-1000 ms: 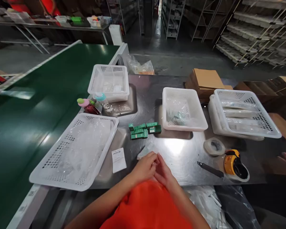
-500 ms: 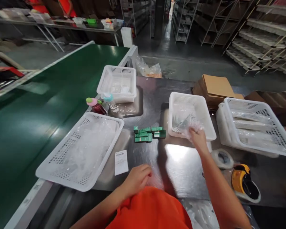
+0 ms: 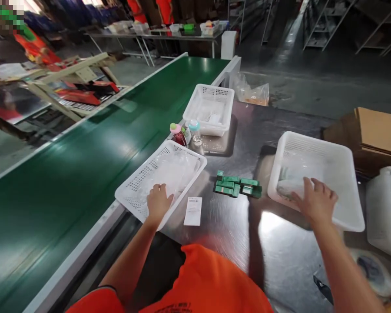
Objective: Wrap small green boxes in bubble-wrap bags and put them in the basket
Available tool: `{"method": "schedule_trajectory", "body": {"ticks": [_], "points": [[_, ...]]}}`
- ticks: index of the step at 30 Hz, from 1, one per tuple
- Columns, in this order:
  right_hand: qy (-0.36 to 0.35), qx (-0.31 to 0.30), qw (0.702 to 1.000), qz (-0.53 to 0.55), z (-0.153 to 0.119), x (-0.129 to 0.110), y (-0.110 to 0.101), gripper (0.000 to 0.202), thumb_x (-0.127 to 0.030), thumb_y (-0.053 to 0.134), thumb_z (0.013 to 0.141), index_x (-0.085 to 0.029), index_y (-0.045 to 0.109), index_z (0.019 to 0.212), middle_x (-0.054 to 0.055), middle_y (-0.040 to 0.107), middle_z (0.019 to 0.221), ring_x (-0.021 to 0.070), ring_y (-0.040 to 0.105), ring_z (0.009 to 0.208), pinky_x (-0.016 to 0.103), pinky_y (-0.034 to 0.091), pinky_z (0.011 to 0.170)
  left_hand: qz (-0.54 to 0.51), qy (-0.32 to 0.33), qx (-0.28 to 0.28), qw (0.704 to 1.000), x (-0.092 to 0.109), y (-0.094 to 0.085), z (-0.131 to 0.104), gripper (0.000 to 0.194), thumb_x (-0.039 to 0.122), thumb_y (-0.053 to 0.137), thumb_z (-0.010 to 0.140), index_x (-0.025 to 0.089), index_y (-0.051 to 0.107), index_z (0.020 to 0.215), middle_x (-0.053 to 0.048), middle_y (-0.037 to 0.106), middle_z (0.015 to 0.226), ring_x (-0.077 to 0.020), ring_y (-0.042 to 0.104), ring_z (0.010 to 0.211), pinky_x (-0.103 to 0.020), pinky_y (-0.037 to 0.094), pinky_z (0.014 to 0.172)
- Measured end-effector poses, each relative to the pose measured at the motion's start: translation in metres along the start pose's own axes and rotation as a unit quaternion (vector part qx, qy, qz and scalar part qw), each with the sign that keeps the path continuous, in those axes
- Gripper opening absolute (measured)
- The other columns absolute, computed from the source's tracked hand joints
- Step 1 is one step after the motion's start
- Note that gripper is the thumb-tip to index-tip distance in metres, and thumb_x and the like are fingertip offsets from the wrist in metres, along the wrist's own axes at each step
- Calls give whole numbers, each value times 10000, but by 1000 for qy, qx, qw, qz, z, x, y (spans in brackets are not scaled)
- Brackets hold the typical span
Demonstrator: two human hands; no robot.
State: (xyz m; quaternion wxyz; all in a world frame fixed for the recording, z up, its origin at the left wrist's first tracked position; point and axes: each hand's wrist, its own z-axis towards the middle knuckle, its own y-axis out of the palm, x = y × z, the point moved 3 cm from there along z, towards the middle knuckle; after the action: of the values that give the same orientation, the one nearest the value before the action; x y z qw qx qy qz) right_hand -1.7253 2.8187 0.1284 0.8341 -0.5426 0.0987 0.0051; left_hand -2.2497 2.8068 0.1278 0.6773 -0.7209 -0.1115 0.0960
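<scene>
1. The white tray (image 3: 137, 187) at the near left holds crumpled clear plastic (image 3: 177, 169); one edge sits beside the green conveyor belt (image 3: 117, 145).
2. The left hand (image 3: 159, 202) is over the near side of this tray, fingers parted and slightly bent on the plastic; whether any is pinched cannot be told.
3. The white basket (image 3: 343, 178) on the right contains a clear plastic package (image 3: 289, 187) at its left side.
4. The right hand (image 3: 317, 202) is over this basket's near side, fingers spread beside the package; contact cannot be made out. The two hands are well apart.
5. Between tray and basket, small green boxes (image 3: 227, 184) lie clustered on the metal surface (image 3: 224, 239).
6. A white printed slip (image 3: 193, 213) lies nearer, just right of the tray.
7. Beyond the tray stand a pink-capped bottle (image 3: 179, 135) and a blue-capped bottle (image 3: 196, 134), side by side, with another white basket (image 3: 211, 129) farther back.
8. At the far right is stacked cardboard (image 3: 382, 130); at the near right, a roll of tape (image 3: 376, 271), partly behind the right forearm.
</scene>
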Motion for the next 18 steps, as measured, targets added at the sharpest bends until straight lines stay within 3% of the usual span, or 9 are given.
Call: {"method": "schedule_trajectory", "body": {"ticks": [2,4,7,10,13,15,18], "points": [[-71,19,997,-13,-17,-42,-7,441,-397,510,904,-107,600,1224,245,548,1323,367,485,1201,533,338,997,20,1,-60,998,-5,11,6,382,276,573,833,102,592,1172,-201,625,1178,-354,589,1082,-403,460,844],[-144,-29,989,35,-33,-86,0,363,-349,441,950,-148,612,1198,183,582,1296,311,498,1191,455,358,1008,9,9,-100,995,-1,20,5,279,211,484,871,132,620,1102,-158,677,1066,-303,632,999,-349,460,775],[-167,-168,968,85,-44,-129,37,354,-267,413,953,-158,596,1236,152,608,1272,266,524,1157,364,398,981,-26,-1,-45,999,5,22,0,279,188,376,907,162,625,1029,-129,693,1019,-261,646,926,-324,446,734],[-94,-244,964,56,-40,-132,83,492,-120,437,877,-110,491,1366,190,464,1454,295,443,1291,381,373,1038,-114,-20,72,991,2,11,-5,236,227,388,890,180,609,958,-101,691,934,-238,639,880,-318,452,754],[-81,-289,954,16,-30,-119,119,801,8,493,727,-146,317,1493,148,230,1605,330,200,1461,453,271,1132,-221,-33,182,958,-10,-8,-10,182,277,427,843,190,580,891,-57,649,792,-211,622,777,-304,472,726],[-87,-318,944,6,-25,-111,136,866,26,507,693,-148,275,1509,146,267,1587,328,161,1471,481,209,1161,-252,-63,260,930,-19,-27,-15,169,298,464,795,190,572,868,-39,626,753,-200,610,724,-300,476,683],[-70,-329,942,-2,-23,-105,151,699,-47,540,755,-65,370,1433,215,477,1391,339,365,1334,494,230,1133,-237,-99,340,905,-22,-55,-22,171,317,488,748,192,573,825,-30,618,737,-199,611,695,-298,468,630]]}}
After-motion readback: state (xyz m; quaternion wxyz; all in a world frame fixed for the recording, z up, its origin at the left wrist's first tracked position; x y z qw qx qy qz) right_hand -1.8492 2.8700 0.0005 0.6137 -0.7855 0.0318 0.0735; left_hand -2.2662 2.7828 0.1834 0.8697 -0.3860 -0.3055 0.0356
